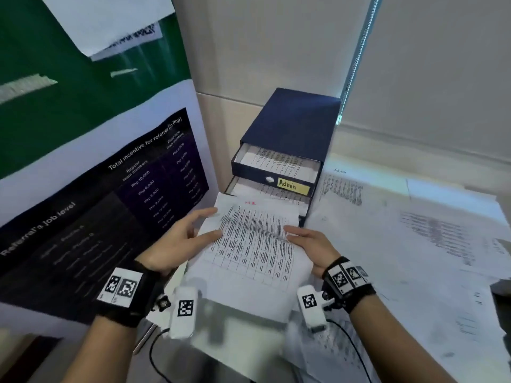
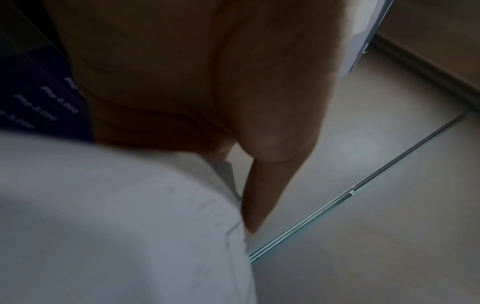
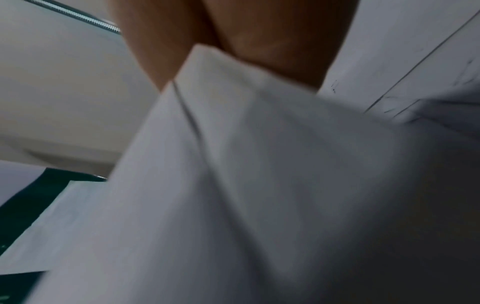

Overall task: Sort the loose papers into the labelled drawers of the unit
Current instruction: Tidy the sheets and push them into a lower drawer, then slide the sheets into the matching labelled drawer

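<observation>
A dark blue drawer unit (image 1: 293, 125) stands against the wall. Its top drawer (image 1: 273, 174), with a yellow "Admin" label (image 1: 293, 186), is pulled out and holds printed sheets. The drawer below (image 1: 301, 204) is also out with paper in it. I hold a sheaf of printed papers (image 1: 249, 244) in front of the unit, its far edge over the lower drawer. My left hand (image 1: 190, 236) holds the left edge, thumb on top. My right hand (image 1: 307, 240) grips the right edge. The wrist views are blurred, showing the papers (image 2: 116, 205) (image 3: 233, 164) under my fingers (image 2: 259, 195) (image 3: 166, 41).
Several loose printed sheets (image 1: 414, 244) cover the table to the right of the unit. A large poster board (image 1: 110, 203) leans on the left. A black cable (image 1: 154, 355) runs near the front edge. A blind chain (image 1: 356, 51) hangs behind the unit.
</observation>
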Demonstrator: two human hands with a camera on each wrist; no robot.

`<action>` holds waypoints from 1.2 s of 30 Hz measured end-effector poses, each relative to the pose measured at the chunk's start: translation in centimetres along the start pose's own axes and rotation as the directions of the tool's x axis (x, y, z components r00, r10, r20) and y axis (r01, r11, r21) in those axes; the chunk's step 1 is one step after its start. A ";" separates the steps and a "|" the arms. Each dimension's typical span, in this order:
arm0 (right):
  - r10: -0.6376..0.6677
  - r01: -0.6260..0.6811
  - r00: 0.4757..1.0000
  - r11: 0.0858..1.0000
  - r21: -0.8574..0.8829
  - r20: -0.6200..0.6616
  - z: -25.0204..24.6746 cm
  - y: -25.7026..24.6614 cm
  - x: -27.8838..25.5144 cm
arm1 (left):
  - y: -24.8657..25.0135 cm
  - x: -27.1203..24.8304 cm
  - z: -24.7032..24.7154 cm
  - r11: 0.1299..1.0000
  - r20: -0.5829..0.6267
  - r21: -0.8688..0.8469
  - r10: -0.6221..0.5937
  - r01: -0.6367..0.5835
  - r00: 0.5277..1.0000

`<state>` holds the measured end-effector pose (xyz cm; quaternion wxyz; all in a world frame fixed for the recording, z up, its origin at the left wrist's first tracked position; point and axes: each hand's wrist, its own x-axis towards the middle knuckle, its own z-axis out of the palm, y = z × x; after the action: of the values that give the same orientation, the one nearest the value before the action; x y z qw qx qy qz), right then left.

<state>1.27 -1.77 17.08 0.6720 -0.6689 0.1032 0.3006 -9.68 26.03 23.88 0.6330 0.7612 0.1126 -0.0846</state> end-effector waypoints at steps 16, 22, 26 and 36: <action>0.072 -0.071 0.976 0.997 -0.012 0.204 -1.6 -1.6 -0.2 | -3.2 11.2 4.4 0.996 -0.419 0.093 0.034 0.006 0.907; 0.032 -0.019 0.997 0.981 0.193 -0.067 -0.7 -3.2 6.2 | -3.1 12.2 6.1 0.748 -0.340 0.655 0.424 -0.112 0.839; 0.001 0.005 1.000 0.960 0.280 -0.022 0.3 -5.1 8.3 | -3.8 13.7 8.6 0.524 0.063 0.812 0.362 -0.259 0.930; 0.137 -0.056 0.927 0.971 0.232 -0.349 -16.4 2.5 6.4 | -3.5 17.9 16.1 0.432 0.196 0.774 0.533 -0.464 0.823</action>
<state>9.40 -16.04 10.16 0.6949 -0.6293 0.2904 0.1917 6.81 11.96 12.78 0.2176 0.9610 -0.1423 0.0947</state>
